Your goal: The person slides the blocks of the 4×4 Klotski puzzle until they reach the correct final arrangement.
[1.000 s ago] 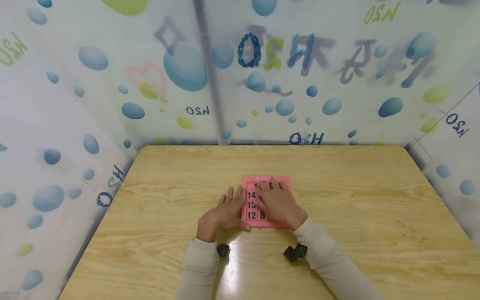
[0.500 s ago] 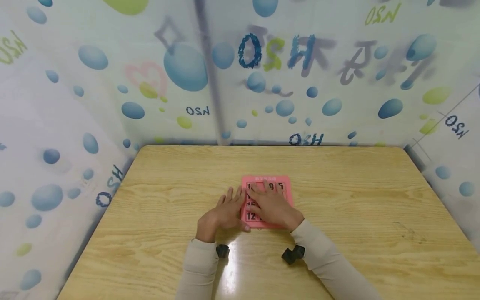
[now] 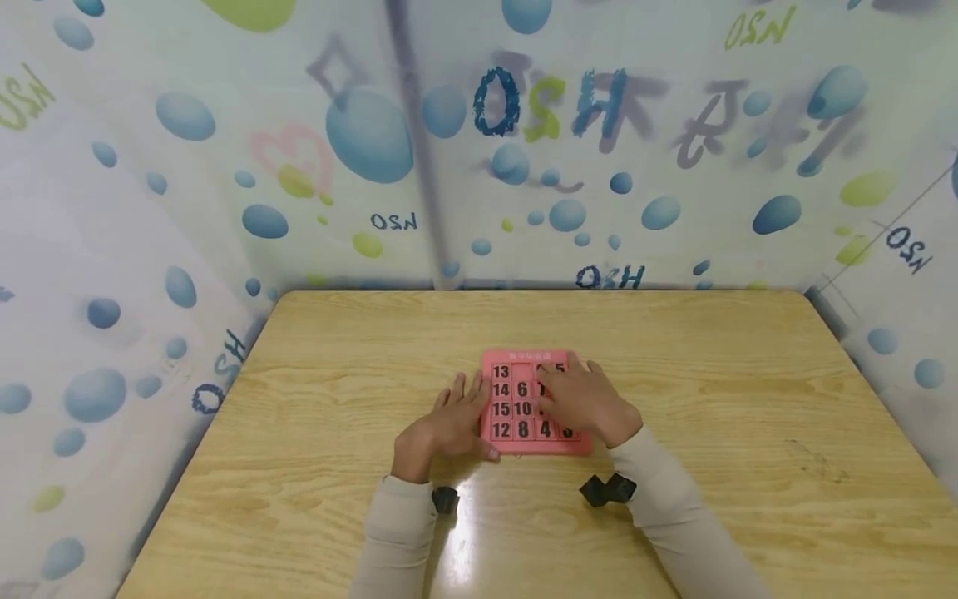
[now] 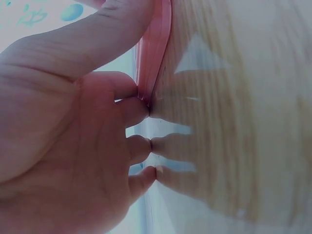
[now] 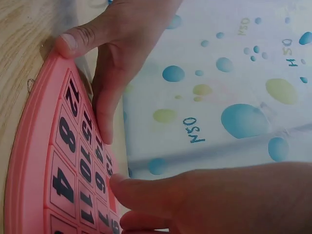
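A pink number sliding puzzle (image 3: 503, 447) lies flat on the table, its black-numbered tiles in rows. In the top row, a bare slot (image 3: 520, 371) shows right of tile 13. Along the puzzle's left edge rests my left hand (image 3: 447, 423), fingers extended and spread, thumb at the near-left corner. In the left wrist view its fingertips touch the table. My right hand (image 3: 587, 403) lies over the right-hand columns, fingers extended, hiding some tiles. The right wrist view shows its thumb (image 5: 141, 190) at the tiles near the slot; the other fingertips are partly hidden.
The wooden table (image 3: 733, 374) stretches around the puzzle. Behind and beside it hang pale sheets (image 3: 486, 191) printed with blue and green drops. Black wrist devices (image 3: 608, 490) sit under both sleeves.
My right hand has shifted right, after a small move left, uncovering tiles on the left and middle. The top-row slot now shows right of tile 13. My left hand has stayed put.
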Action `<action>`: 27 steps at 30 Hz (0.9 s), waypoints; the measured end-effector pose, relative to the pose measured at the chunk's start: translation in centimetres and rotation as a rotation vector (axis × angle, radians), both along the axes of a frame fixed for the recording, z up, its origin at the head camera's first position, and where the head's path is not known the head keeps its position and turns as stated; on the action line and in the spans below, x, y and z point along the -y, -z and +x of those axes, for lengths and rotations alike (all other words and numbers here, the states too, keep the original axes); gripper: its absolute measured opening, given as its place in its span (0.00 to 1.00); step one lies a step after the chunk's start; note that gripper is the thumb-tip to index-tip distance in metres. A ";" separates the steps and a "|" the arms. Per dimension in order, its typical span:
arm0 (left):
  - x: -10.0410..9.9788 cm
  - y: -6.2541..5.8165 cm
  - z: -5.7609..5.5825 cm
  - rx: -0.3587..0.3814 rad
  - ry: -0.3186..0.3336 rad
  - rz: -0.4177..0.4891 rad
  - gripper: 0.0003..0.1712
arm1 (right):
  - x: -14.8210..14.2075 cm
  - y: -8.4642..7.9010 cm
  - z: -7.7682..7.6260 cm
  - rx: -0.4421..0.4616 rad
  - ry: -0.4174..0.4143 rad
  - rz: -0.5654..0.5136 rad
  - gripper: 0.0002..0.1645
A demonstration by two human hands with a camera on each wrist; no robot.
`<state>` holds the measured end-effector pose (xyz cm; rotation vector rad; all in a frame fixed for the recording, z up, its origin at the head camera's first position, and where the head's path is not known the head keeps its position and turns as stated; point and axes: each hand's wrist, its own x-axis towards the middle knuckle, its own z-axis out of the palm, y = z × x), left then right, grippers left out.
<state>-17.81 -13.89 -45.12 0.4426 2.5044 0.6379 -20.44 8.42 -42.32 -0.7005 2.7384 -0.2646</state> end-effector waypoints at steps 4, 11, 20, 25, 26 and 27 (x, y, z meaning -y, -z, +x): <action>0.0 0.1 0.1 0.009 -0.007 -0.003 0.68 | 0.1 0.1 0.1 0.004 -0.025 0.019 0.30; 0.2 0.2 0.4 0.017 -0.013 0.001 0.68 | 0.6 0.9 0.1 -0.029 -0.030 0.032 0.25; 0.2 0.2 0.4 0.011 -0.001 -0.004 0.67 | 1.4 1.6 0.2 -0.057 -0.051 0.003 0.26; 0.0 0.3 0.1 0.006 0.006 -0.016 0.67 | 1.7 1.9 0.3 -0.048 -0.051 -0.010 0.32; 0.0 0.2 0.0 0.004 0.008 -0.019 0.67 | 1.7 1.9 0.2 -0.054 -0.055 -0.014 0.32; 0.0 0.2 -0.1 0.002 0.011 -0.023 0.67 | 1.8 2.0 0.2 -0.064 -0.061 -0.014 0.32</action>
